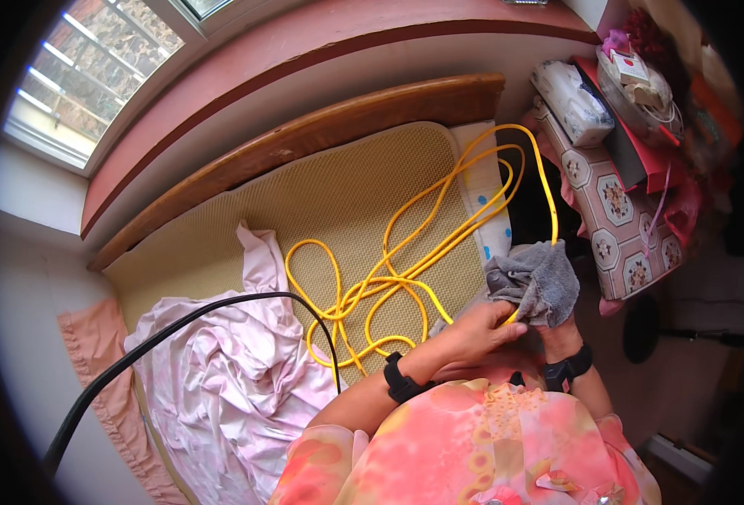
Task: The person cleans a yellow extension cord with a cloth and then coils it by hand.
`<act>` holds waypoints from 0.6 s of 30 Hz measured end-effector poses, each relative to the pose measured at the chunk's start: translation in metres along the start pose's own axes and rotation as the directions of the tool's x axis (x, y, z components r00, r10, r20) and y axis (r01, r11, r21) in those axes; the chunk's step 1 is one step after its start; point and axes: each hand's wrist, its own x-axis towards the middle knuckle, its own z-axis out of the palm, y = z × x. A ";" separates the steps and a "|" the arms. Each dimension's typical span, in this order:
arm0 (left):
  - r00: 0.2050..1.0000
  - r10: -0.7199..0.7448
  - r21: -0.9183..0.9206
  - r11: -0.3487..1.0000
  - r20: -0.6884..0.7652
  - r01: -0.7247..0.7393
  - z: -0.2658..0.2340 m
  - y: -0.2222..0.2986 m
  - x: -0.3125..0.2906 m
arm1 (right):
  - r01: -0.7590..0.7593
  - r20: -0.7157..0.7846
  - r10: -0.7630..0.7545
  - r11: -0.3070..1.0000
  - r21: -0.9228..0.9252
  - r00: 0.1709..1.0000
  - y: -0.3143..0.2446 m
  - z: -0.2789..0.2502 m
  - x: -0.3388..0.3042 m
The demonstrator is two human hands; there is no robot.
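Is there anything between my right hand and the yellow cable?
Yes, it looks like the grey cloth is: it covers most of your right hand, and the yellow cable runs down into its folds. Whether any fingers touch the cable underneath is hidden.

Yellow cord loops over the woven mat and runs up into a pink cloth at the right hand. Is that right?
Not quite: the cloth is grey, as the head view shows. The yellow cord does loop over the woven mat and run into that cloth at the right hand.
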 end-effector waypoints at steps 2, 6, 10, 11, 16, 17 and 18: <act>0.981 -0.194 -0.214 0.958 -0.002 0.190 -0.003 0.009 -0.004 | -0.142 -0.036 0.160 0.946 0.292 0.987 0.004 0.009 -0.001; 0.975 -0.127 -0.010 0.992 -0.180 0.127 -0.001 0.015 -0.003 | -0.229 -0.008 0.286 0.783 0.578 0.958 0.007 0.005 -0.002; 0.971 -0.060 0.095 0.992 -0.231 0.084 -0.001 0.004 -0.001 | -0.330 0.036 0.365 0.789 0.518 0.930 0.003 0.027 0.024; 0.952 0.006 0.073 0.997 -0.306 0.017 -0.002 0.002 0.000 | -0.105 0.022 0.117 0.948 -0.299 0.993 0.006 0.029 0.036; 0.959 -0.242 -0.137 0.965 -0.150 0.222 -0.022 0.021 -0.037 | 0.346 0.330 -0.116 0.159 -0.925 0.937 0.037 0.015 0.097; 0.969 -0.222 -0.119 0.971 -0.108 0.210 -0.028 0.011 -0.041 | 0.327 0.331 -0.001 0.148 -0.933 0.944 0.035 0.011 0.105; 0.972 -0.213 -0.090 0.975 -0.096 0.204 -0.031 0.009 -0.049 | 0.373 0.306 0.222 -0.408 -0.833 0.926 -0.003 0.050 0.099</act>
